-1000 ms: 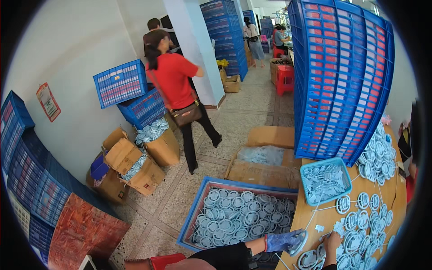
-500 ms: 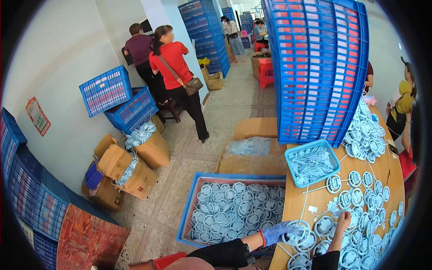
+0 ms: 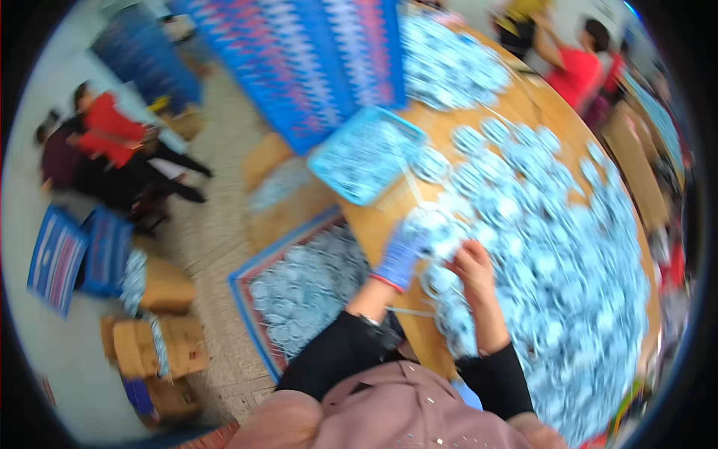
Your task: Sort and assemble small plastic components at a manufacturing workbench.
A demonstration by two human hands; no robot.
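My left hand (image 3: 402,256), in a blue-violet glove, grips a light-blue round plastic piece (image 3: 437,232) with a thin stick-like part, over the near left edge of the table. Just right of that piece is my bare right hand (image 3: 473,268), its fingers drawn together. Blur hides what lies between them. Many more round light-blue pieces (image 3: 553,262) spread over the wooden table (image 3: 374,236) around and beyond my hands. A light-blue basket (image 3: 323,173) of small flat pieces stands at the table's left edge, beyond my left hand.
Left of the table, a blue crate (image 3: 250,318) is full of round pieces. Tall stacked blue crates (image 3: 299,67) rise behind the basket. Cardboard boxes (image 3: 176,348) and tilted crates (image 3: 60,251) stand at left, near two people (image 3: 112,135). Others are across the table.
The view has swung right and down, showing more of the table and my torso; the picture is now blurred. My left hand still holds a round piece, with my right hand close to it.
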